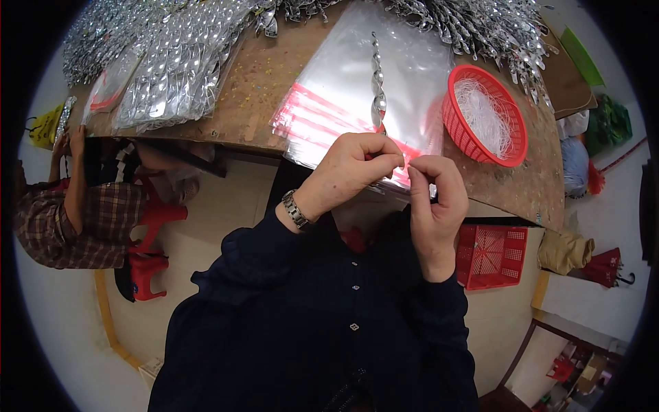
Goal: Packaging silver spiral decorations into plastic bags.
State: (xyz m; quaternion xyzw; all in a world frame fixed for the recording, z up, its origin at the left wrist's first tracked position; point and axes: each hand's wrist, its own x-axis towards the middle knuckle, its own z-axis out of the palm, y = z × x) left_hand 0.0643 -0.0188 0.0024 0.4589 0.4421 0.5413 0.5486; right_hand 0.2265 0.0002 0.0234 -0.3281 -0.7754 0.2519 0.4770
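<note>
A silver twisted strip (378,89) lies lengthwise over a stack of clear plastic bags (336,65) with pink-red bands. Its near end disappears behind the fingers of my left hand (353,165), which are closed in a pinch. Just to the right, my right hand (439,199) has thumb and forefinger pressed together, close to the left fingertips. Anything in either pinch is too small to make out. Both hands are over the near edge of the bags. Right of the bags stands a red plastic basket (516,154) holding fine clear strands (484,113).
Silver twisted strips (175,65) are heaped at the table's back and left, some bagged. More hang at the far right (494,31). A person in a plaid shirt (103,213) works at the left by red stools (147,271). A red crate (491,254) sits below the table (257,89).
</note>
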